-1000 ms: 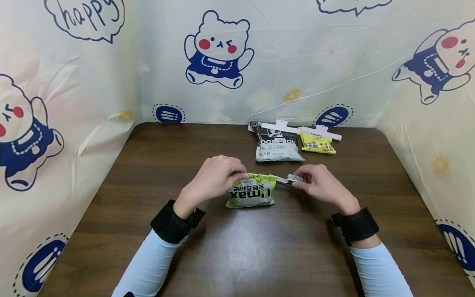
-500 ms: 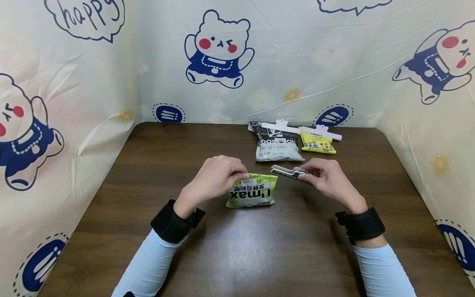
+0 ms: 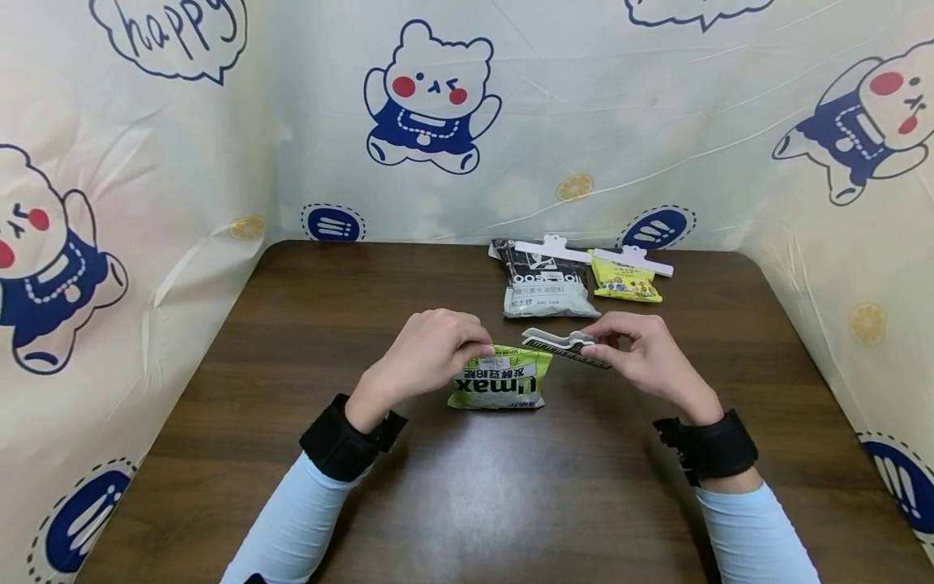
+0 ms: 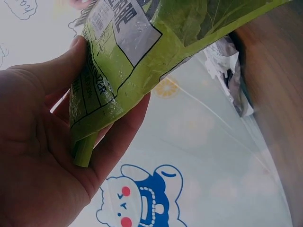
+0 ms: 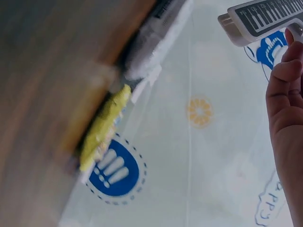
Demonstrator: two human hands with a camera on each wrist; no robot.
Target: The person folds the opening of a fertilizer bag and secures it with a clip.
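Near the middle of the table a small green bag (image 3: pixel 503 383) with black and white lettering stands, its print upside down to me. My left hand (image 3: pixel 429 350) pinches the bag's top edge at its left end. In the left wrist view the thumb and fingers hold a corner of the green plastic (image 4: pixel 125 61). My right hand (image 3: pixel 645 353) pinches a white bag clip (image 3: pixel 560 344) by its handle, just right of the bag's top edge. The clip's striped dark side (image 5: pixel 270 18) shows in the right wrist view.
At the back of the brown table (image 3: pixel 350 284) a black and silver bag (image 3: pixel 549 292) lies beside a small yellow packet (image 3: pixel 625 280). Each has a white clip across its top. A printed curtain (image 3: pixel 584 113) surrounds the table's back and sides.
The clip has come off the right end of the bag's top edge. My right hand first drew it up and right, then moved slightly back left. The left hand keeps its pinch, barely shifted.
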